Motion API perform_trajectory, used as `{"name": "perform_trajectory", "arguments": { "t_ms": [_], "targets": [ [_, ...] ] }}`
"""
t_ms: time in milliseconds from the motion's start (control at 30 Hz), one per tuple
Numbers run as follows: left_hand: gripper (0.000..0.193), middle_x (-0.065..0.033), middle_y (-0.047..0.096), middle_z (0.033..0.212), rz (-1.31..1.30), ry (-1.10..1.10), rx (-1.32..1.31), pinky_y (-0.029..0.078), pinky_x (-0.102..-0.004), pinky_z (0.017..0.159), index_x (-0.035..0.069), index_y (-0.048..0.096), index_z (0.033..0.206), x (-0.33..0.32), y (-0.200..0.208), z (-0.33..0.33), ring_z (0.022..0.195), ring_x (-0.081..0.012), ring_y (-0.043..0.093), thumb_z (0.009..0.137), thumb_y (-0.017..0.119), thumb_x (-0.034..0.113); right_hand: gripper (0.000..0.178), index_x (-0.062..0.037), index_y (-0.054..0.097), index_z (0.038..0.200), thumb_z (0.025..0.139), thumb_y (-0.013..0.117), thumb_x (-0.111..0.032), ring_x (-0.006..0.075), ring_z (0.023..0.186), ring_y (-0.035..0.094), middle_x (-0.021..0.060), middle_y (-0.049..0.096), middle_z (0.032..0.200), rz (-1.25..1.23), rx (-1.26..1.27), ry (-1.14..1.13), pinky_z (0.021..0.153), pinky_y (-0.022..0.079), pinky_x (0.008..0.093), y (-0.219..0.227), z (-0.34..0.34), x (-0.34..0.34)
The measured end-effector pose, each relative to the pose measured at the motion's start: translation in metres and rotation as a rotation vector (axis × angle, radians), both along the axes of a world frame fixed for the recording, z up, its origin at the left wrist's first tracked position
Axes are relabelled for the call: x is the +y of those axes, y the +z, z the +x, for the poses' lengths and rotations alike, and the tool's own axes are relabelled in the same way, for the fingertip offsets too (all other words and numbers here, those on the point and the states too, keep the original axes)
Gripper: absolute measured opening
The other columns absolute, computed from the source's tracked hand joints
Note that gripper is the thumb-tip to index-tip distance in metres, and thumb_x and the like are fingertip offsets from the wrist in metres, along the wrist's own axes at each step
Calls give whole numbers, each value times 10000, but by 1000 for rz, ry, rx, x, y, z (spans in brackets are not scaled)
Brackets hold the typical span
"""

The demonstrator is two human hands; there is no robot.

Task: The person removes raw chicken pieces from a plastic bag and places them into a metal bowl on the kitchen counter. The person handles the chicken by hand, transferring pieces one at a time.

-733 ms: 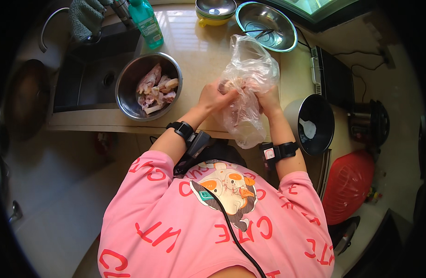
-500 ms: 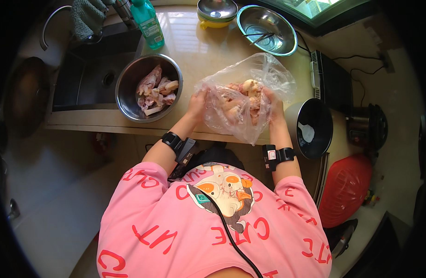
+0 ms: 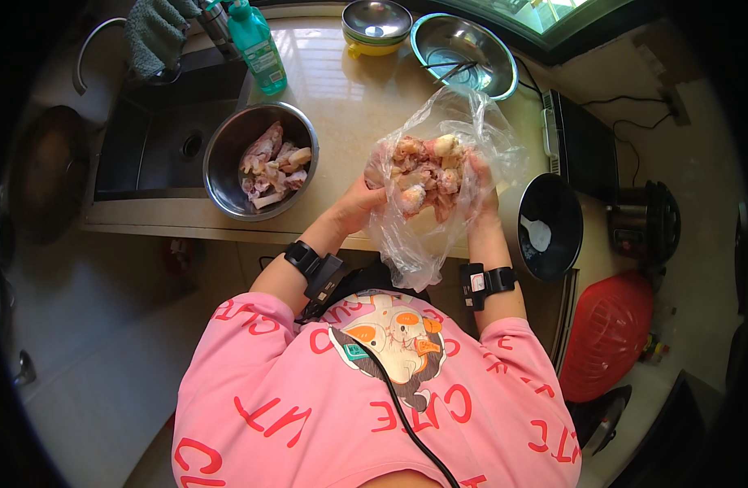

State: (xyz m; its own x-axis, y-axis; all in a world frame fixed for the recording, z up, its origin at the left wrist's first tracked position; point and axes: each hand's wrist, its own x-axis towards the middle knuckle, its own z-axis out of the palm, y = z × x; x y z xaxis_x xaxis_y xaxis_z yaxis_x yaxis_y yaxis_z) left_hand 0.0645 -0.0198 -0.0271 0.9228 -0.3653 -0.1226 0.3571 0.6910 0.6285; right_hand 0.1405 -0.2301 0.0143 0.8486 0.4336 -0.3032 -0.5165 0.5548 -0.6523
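Observation:
Between my hands is a clear plastic bag (image 3: 406, 252) with chunks of raw meat and bone (image 3: 427, 175) in it, over the counter's front edge. My left hand (image 3: 361, 202) grips the bag's left side, its fingers partly behind the plastic. On the right side my right hand (image 3: 481, 180) is closed on the bag, some fingers blurred by the film. To the left stands a steel bowl (image 3: 217, 175), holding more raw bony meat pieces (image 3: 275, 167).
A dark sink (image 3: 150, 163) lies at left, with a green pump bottle (image 3: 260, 53) behind the meat bowl. Farther back are stacked bowls (image 3: 376, 23) and a steel basin (image 3: 504, 61) with chopsticks. At right sit a black pot (image 3: 563, 252) containing a white spoon, and a rice cooker (image 3: 642, 224).
The bag's meat has shifted and shows more plainly. My left hand has moved right and slightly down, and the bag's lower end hangs nearer to me.

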Motion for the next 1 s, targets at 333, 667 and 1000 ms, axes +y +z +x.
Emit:
{"name": "perform_trajectory", "arguments": {
  "t_ms": [333,667,1000],
  "targets": [
    [781,-80,560,1228,58,298,159,539,-373,884,82,404,1378,-28,-3,-7,1081,-208,594,780,773,422,452,-6,497,1279,900,575,-240,229,1021,621,112,603,1167,-273,-117,-148,860,517,374,3,1,0],
    [704,-87,571,1246,-140,271,-4,518,-374,931,46,439,1347,-16,-4,4,1118,-215,583,805,762,358,460,-46,470,1301,935,567,-309,207,1077,593,78,584,1211,2,20,-52,893,498,358,17,-27,10],
    [946,-119,418,1406,313,392,-192,452,-400,1018,51,271,1435,-8,-26,12,1239,-255,492,721,839,301,371,-73,516,1220,911,584,-265,217,968,622,74,599,1134,-74,-68,-130,785,544,357,7,-27,17]
  ]
}}
